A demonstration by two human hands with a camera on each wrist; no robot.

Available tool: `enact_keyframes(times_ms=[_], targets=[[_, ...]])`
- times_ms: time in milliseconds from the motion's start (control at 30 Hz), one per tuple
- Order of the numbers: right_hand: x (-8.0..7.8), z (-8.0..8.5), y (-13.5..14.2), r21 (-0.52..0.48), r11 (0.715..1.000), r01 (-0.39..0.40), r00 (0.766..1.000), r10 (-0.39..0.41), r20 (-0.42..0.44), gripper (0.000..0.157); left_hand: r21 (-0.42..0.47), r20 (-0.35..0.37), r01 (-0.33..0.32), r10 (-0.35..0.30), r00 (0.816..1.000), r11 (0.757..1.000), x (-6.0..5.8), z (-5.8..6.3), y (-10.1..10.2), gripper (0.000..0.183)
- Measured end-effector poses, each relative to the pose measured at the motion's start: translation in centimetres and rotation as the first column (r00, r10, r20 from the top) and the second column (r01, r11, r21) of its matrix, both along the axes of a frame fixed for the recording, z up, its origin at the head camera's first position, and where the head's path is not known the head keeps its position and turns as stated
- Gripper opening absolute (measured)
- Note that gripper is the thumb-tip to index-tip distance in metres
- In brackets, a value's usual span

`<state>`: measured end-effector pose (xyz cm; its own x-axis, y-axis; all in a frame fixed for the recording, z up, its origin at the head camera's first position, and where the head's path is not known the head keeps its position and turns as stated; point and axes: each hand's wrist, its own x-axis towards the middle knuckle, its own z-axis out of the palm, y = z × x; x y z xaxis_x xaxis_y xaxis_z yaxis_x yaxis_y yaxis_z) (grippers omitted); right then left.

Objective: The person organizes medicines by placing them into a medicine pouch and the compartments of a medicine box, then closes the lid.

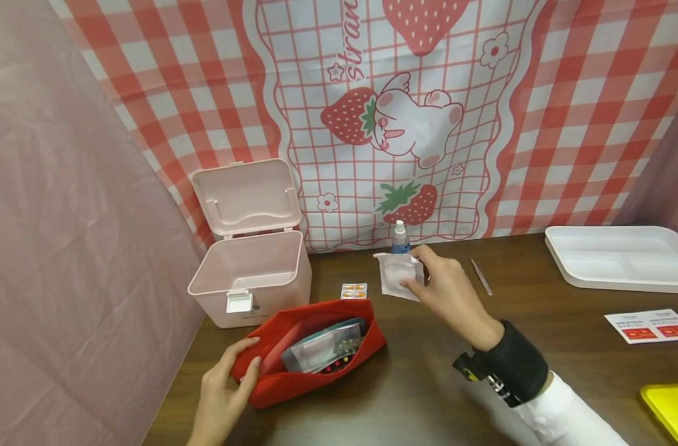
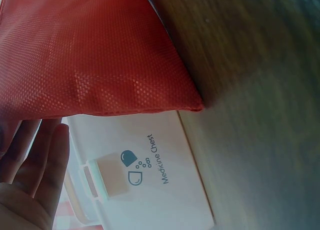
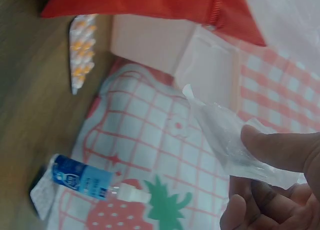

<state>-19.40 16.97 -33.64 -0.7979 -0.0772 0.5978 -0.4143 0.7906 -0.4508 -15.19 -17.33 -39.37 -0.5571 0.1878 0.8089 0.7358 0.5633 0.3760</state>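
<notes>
My right hand [image 1: 447, 288] pinches a small white paper packet [image 1: 397, 275] between thumb and fingers, raised above the table. In the right wrist view the packet [image 3: 225, 140] looks thin and slightly crumpled. A red zip pouch [image 1: 311, 387] gapes upward in front of me, with my left hand [image 1: 222, 384] gripping its left end. Clear plastic packets [image 1: 325, 350] and a dark item with coloured dots [image 1: 339, 364] lie inside the pouch. Behind the white packet stands a spray bottle [image 1: 400, 238] with a blue label. An orange-and-white capsule blister pack [image 1: 354, 291] lies just beyond the pouch.
A pale pink medicine chest [image 1: 272, 303] stands at the back left, its lid raised. Tweezers [image 1: 481, 277] lie right of the bottle. Farther right are a white divided tray [image 1: 564, 266], a red-and-white printed card [image 1: 651, 326] and a yellow tray [image 1: 673, 409]. Checked cloth [image 1: 584, 124] hangs behind.
</notes>
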Motion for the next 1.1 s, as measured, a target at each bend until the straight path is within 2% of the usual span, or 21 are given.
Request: enact_keyframes(times_ms=[133,300,400,500,733,1000,1100], targets=[[1.0,1.0,-0.4,-0.019,1.0,-0.011,0.997,0.01,-0.081,0.038,0.002,0.002,0.001,-0.001,1.0,1.0,0.0,-0.1,-0.1,0.037],[2.3,2.0,-1.7,-0.046,0.992,-0.119,0.981,0.111,-0.16,0.034,0.001,0.001,-0.003,0.003,1.0,1.0,-0.1,-0.2,-0.2,0.04],[2.8,2.3,-2.7,-0.033,0.983,-0.18,0.969,0.171,-0.177,0.032,0.0,-0.004,-0.003,0.003,1.0,1.0,-0.2,-0.2,-0.2,0.043],[3.1,2.3,-3.6,-0.02,0.978,-0.207,0.963,0.201,-0.178,0.032,0.001,-0.005,-0.002,0.002,1.0,1.0,-0.1,-0.2,-0.2,0.043],[3.1,1.3,-5.5,0.044,0.965,-0.258,0.947,0.261,-0.186,0.031,-0.001,0.004,-0.01,0.01,1.0,1.0,-0.1,-0.1,-0.1,0.043],[2.7,-0.3,-7.4,0.162,0.939,-0.303,0.932,0.328,-0.152,0.024,-0.007,0.017,-0.02,0.02,1.0,1.0,-1.5,-2.6,-1.4,0.047],[2.6,-0.7,-8.0,0.21,0.924,-0.32,0.928,0.35,-0.127,0.022,-0.009,0.025,-0.023,0.023,0.999,1.0,-1.7,-3.0,-1.6,0.047]])
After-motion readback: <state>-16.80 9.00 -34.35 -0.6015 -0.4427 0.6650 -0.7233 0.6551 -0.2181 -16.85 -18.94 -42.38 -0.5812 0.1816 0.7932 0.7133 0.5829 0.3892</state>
